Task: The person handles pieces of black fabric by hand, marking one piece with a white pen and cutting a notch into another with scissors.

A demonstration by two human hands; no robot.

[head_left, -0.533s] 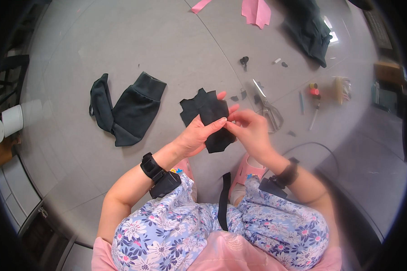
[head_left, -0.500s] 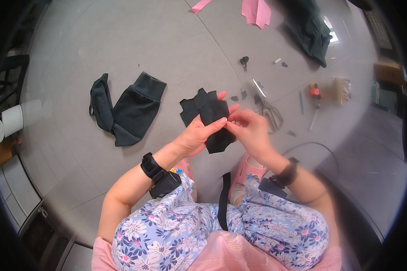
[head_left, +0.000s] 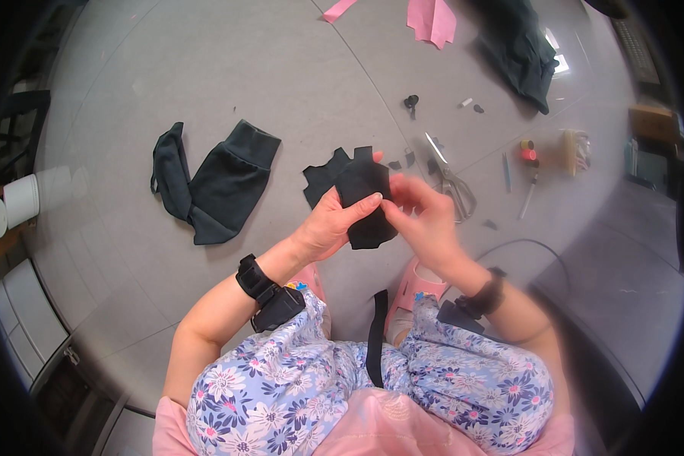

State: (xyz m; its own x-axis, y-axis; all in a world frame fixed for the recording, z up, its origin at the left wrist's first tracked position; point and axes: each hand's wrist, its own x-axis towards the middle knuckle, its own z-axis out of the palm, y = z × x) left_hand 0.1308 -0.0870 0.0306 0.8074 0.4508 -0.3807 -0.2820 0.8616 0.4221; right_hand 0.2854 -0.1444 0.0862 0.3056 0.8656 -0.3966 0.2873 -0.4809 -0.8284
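Seen from above, a seated person in floral trousers [head_left: 471, 380] works over a grey tiled floor [head_left: 129, 296]. The left hand [head_left: 325, 229] has its grip closed on a small black cloth piece [head_left: 365, 201], thumb across the front and fingers behind, raised between the knees and the scattered things beyond. The right hand [head_left: 427, 216] meets the cloth's right edge with thumb and fingers bent; whether that grip pinches anything cannot be told. A second notched dark piece [head_left: 323, 181] shows just behind and to the left. Farther left lies a dark garment part [head_left: 232, 182] with a ribbed cuff. To the right lie silver scissors [head_left: 457, 196], blades partly apart, a red spool [head_left: 527, 153] and a pen [head_left: 527, 199]; pink fabric [head_left: 432, 23] lies at the top.
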